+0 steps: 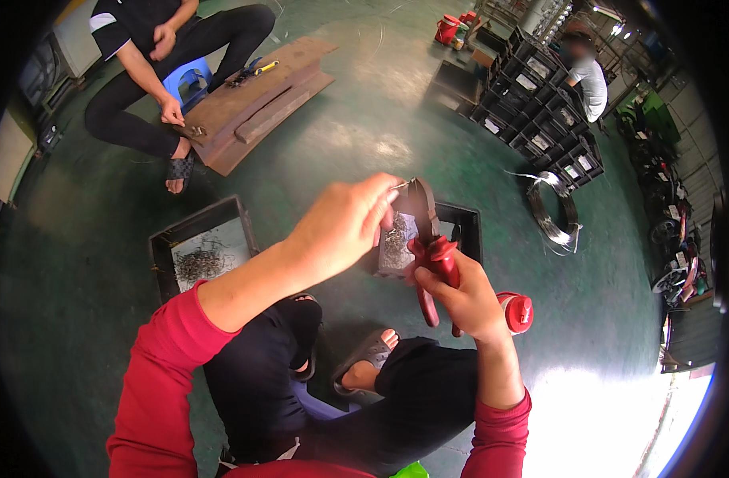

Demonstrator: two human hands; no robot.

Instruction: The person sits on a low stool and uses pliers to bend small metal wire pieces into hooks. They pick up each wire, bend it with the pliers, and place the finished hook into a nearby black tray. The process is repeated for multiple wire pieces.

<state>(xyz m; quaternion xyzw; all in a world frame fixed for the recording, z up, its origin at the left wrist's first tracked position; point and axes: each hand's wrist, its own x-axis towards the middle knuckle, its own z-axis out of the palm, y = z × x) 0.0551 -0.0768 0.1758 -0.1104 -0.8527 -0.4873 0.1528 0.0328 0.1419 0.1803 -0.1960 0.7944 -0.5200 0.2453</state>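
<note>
My right hand (470, 299) is wrapped round the red handles of a pair of pliers (438, 252), whose dark jaws point up and away from me. Between the thumb and fingers of my left hand (340, 223) is a short, thin piece of metal wire (403, 185), reaching to the tip of the jaws. Whether the jaws grip it is too small to tell. Below the pliers stands a black bin (472, 213) with small metal pieces (396, 245) in it, partly hidden by my hands. Left of my forearm, another black bin (165, 271) holds a heap of small bent wire pieces (201, 263).
A red-lidded container (519, 313) stands beside my right wrist. Farther right lie a wire coil (568, 215) and stacked black crates (532, 103). At far left a co-worker sits on a blue stool (191, 80) by a rusty steel beam (253, 103). Motorcycles (675, 231) line the right wall.
</note>
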